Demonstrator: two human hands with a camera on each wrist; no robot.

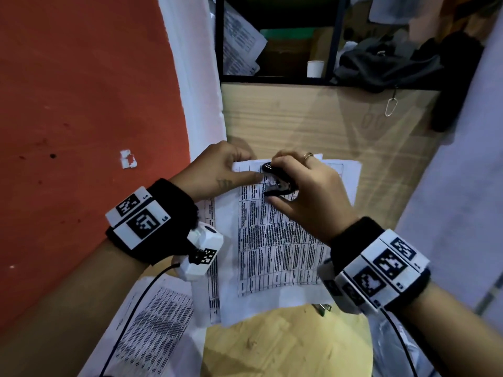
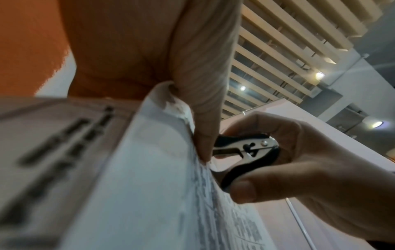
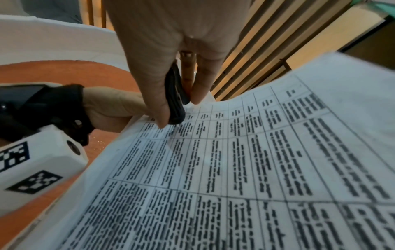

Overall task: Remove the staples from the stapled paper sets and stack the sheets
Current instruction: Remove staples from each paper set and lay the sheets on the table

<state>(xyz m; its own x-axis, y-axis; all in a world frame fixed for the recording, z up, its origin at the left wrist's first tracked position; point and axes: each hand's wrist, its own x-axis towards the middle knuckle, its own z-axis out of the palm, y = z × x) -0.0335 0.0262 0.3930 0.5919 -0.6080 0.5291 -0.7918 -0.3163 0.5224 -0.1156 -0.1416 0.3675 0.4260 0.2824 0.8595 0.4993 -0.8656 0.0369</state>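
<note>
A stapled paper set (image 1: 275, 240) printed with a table lies on the wooden table (image 1: 299, 118). My left hand (image 1: 226, 170) pinches its top left corner, and the left wrist view shows that corner (image 2: 166, 104) caught under a finger. My right hand (image 1: 302, 183) grips a black staple remover (image 1: 277, 182) between thumb and fingers, its metal jaws (image 2: 245, 148) at the paper's top edge beside my left fingers. The right wrist view shows the remover (image 3: 175, 96) tip-down on the sheet (image 3: 235, 160). The staple itself is hidden.
More printed sheets (image 1: 152, 322) lie at the near left, partly under the set. A shelf (image 1: 275, 77) at the back holds papers and a white cup (image 1: 315, 68). A black bag (image 1: 386, 66) sits at the back right. An orange surface (image 1: 81, 104) lies left of the table.
</note>
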